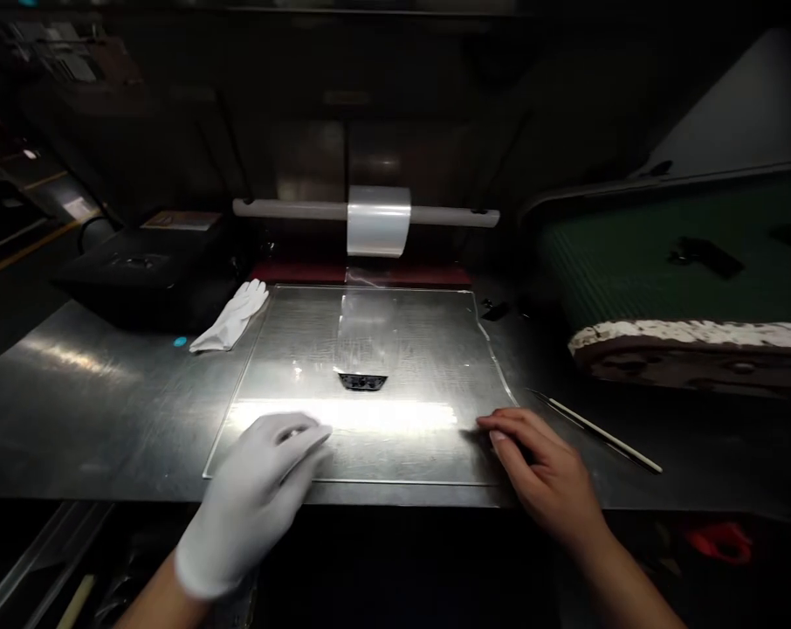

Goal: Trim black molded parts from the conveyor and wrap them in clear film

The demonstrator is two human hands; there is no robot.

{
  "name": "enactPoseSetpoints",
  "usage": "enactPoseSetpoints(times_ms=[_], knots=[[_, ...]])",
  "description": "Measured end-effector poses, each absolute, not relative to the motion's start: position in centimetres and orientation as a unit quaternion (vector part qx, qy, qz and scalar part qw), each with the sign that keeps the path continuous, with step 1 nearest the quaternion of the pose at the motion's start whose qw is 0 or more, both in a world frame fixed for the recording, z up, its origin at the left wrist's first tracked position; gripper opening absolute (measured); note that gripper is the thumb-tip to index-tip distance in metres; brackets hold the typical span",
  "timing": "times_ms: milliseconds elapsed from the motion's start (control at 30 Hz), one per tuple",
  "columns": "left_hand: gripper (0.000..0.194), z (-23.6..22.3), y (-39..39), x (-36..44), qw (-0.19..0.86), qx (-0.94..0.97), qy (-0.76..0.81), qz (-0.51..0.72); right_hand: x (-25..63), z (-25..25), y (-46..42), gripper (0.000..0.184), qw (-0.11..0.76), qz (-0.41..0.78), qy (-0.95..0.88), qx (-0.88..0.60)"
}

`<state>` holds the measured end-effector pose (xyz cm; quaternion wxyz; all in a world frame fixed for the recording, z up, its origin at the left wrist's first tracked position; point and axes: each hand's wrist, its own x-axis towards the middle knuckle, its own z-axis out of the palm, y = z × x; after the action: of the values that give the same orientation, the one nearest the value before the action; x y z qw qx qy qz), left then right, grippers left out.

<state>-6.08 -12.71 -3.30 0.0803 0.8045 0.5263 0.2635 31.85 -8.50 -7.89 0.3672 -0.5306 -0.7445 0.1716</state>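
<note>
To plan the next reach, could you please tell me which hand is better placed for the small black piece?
Probably the left hand: its gloved fingers are nearer the small black piece, while the right hand is farther, toward the right edge of the sheet.

On my bench, the glove lies left of the glass sheet, the stick right, the roll behind.
</note>
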Motion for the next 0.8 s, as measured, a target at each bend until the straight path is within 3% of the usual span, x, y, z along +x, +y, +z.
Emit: enactPoseSetpoints(times_ms=[167, 367, 533, 700, 800], knots=[[0.02, -1.4, -2.5, 0.3, 0.067, 0.886, 0.448, 0.101, 32.1, -7.9, -9.3, 0.021, 0.427, 0.204, -0.709, -0.522], [0.031, -0.1, 0.2, 0.5, 0.055, 0.912, 0.406, 0.005, 32.2, -7.7, -9.5, 0.023, 0.479, 0.231, -0.674, -0.512], [0.025, 0.2, 3.7, -0.6, 0.109, 0.896, 0.429, 0.026, 32.7, -7.6, -9.7, 0.025, 0.488, 0.263, -0.672, -0.491], [0.037, -0.2, 4.0, -1.0, 0.058, 0.844, 0.52, 0.118, 32.9, -8.1, -9.2, 0.025, 0.486, 0.29, -0.665, -0.487], [0.032, -0.8, 1.7, -0.3, 0.058, 0.862, 0.484, 0.14, 32.3, -8.1, -9.3, 0.025, 0.501, 0.308, -0.649, -0.483]])
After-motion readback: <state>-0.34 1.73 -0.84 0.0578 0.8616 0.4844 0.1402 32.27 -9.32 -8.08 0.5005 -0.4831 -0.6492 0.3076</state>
